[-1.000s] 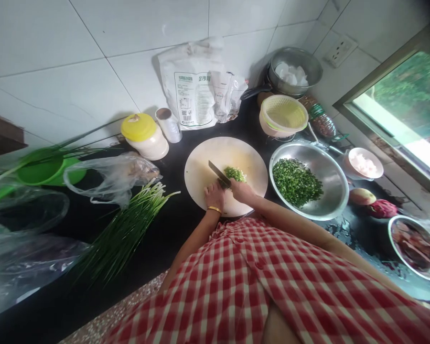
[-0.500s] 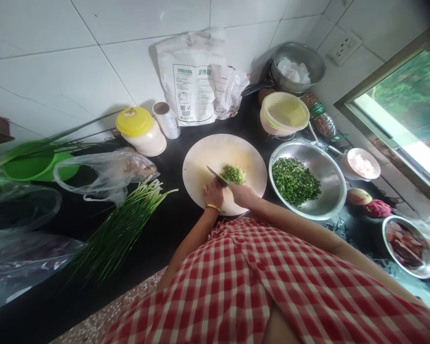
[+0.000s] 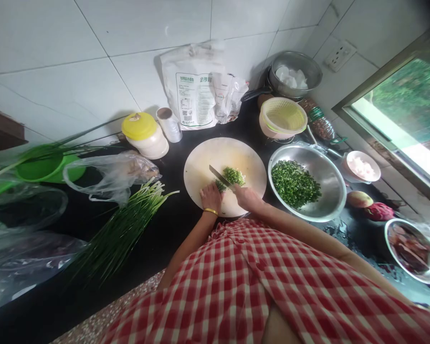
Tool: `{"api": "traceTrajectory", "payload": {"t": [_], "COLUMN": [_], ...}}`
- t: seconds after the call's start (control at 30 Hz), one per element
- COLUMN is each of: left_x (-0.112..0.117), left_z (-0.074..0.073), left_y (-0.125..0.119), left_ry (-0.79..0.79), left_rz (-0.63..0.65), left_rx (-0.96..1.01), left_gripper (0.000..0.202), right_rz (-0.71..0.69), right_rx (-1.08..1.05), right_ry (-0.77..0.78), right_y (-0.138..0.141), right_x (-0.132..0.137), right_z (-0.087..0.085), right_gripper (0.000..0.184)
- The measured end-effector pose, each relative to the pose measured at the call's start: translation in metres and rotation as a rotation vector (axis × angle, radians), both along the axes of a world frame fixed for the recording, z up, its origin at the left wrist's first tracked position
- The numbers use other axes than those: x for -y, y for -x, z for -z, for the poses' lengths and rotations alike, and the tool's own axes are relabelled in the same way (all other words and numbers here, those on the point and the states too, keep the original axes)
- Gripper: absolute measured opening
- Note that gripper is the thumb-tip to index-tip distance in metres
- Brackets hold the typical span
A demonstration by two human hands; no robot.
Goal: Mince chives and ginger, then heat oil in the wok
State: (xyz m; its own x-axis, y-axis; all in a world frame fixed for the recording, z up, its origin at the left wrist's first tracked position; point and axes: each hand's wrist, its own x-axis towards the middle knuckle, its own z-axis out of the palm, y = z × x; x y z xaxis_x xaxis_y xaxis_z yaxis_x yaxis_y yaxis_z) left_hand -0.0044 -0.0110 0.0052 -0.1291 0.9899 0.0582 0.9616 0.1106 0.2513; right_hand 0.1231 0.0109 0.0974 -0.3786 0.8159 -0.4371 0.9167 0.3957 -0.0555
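Fingers of the right hand [image 3: 249,199] clamp a knife [image 3: 220,175]; the chopping looks partway along.
The left hand's [image 3: 210,197] fingers bunch tight on green stalks [image 3: 220,185] beside the blade; a chopped pile [image 3: 233,176] lies across it on the round board [image 3: 195,167]. To the right, a metal bowl [image 3: 331,191] already holds chopped greens [image 3: 295,184]; leftward, an uncut bundle [image 3: 129,224] remains on the table [image 3: 165,243].

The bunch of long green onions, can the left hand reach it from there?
Probably yes: nothing seems to stand between the left hand and the long green onions, though that hand is busy holding greens beside the knife on the cutting board.
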Motion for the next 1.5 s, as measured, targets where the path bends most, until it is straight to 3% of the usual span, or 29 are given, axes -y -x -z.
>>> {"api": "traceTrajectory", "payload": {"t": [0.2, 0.47, 0.63, 0.83, 1.23, 1.37, 1.5], "left_x": [-0.001, -0.001, 0.001, 0.001, -0.001, -0.004, -0.006], "left_z": [0.002, 0.011, 0.013, 0.017, 0.023, 0.024, 0.025], "left_y": [-0.002, -0.007, -0.005, -0.005, -0.005, -0.003, 0.000], "left_ry": [0.035, 0.031, -0.002, -0.034, -0.086, -0.124, -0.169], "left_rz": [0.008, -0.003, -0.006, -0.008, 0.005, 0.017, 0.039], "left_rx": [0.031, 0.048, 0.042, 0.036, 0.039, 0.008, 0.034], "left_gripper": [0.044, 0.044, 0.044, 0.046, 0.044, 0.044, 0.047], "right_rz": [0.001, 0.007, 0.047, -0.013, 0.014, 0.061, 0.066], "right_rx": [0.030, -0.003, 0.006, 0.014, 0.009, -0.003, -0.019], "right_ry": [0.040, 0.042, 0.021, 0.033, 0.054, 0.048, 0.006], "right_y": [0.005, 0.029, 0.018, 0.003, 0.030, 0.022, 0.007], "right_x": [0.005, -0.011, -0.015, 0.004, -0.015, -0.021, -0.012], "right_z": [0.004, 0.018, 0.013, 0.002, 0.017, 0.018, 0.008], "right_gripper": [0.041, 0.032, 0.032, 0.037, 0.030, 0.031, 0.034]}}
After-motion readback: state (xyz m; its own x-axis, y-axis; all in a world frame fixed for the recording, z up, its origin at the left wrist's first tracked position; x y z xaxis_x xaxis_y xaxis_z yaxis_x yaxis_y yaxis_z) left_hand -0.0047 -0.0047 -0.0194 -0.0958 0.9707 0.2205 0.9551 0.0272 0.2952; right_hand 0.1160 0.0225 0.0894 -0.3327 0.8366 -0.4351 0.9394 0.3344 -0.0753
